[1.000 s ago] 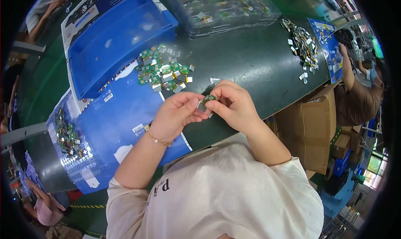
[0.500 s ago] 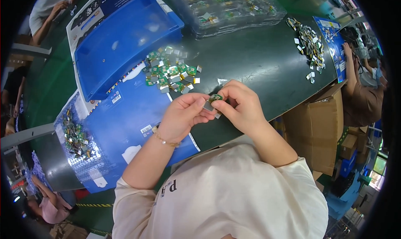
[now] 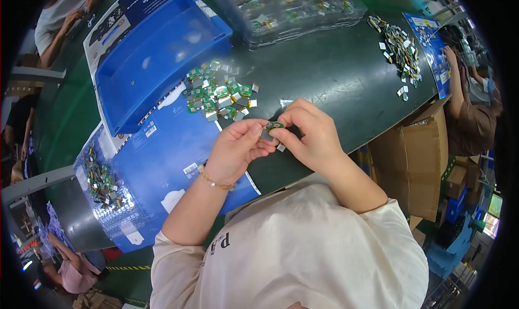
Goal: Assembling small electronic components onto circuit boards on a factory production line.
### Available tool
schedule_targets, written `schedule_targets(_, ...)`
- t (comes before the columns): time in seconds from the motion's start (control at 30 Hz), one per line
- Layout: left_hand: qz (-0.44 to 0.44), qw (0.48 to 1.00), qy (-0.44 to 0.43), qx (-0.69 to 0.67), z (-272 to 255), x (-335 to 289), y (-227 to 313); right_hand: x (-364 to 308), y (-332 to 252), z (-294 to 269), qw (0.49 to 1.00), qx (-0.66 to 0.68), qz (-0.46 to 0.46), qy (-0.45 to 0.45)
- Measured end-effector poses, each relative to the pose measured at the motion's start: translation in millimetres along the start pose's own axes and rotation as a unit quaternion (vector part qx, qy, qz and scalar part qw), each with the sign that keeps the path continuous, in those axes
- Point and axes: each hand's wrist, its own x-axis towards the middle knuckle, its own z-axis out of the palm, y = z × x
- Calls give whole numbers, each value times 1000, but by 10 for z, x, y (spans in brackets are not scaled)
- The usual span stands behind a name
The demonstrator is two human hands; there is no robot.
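Observation:
Between my two hands, over the near edge of the dark green table, is a small green circuit board [image 3: 274,125] with a grey square part [image 3: 266,134] attached. My left hand [image 3: 241,142] pinches it from the left, thumb against the grey part. The right hand [image 3: 306,129] grips the board's other side between thumb and bent forefinger. A small pale piece [image 3: 281,147] shows just under my right fingers; whether it is part of the board I cannot tell. Beyond the left hand lies a loose heap of similar boards [image 3: 219,92].
A blue plastic bin [image 3: 162,55] stands at the far left on blue printed sheets [image 3: 167,147]. Clear stacked trays [image 3: 303,17] of boards sit at the back. More small parts are heaped at the right [image 3: 401,49] and on bubble wrap [image 3: 102,182]. Co-workers sit around; a cardboard box [image 3: 408,168] stands right.
The board has tilted slightly in my fingers, with its green face now seen more edge-on. Both hands stay in nearly the same place; the whole view has shifted a little.

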Motion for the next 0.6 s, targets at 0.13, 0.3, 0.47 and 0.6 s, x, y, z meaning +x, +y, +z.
schedule_targets(0.13,8,1000,0,-5,3,-5,-3,-4,-5,25,1000,-7,-4,18)
schedule_targets(0.3,11,1000,-1,-17,24,2,-10,-3,-3,18,999,-21,-23,29)
schedule_targets(0.47,16,1000,1,-17,29,-4,-15,-6,-11,23,999,-31,-29,32)
schedule_targets(0.6,15,1000,5,-20,44,-1,-10,-6,-7,23,998,-39,-34,36)
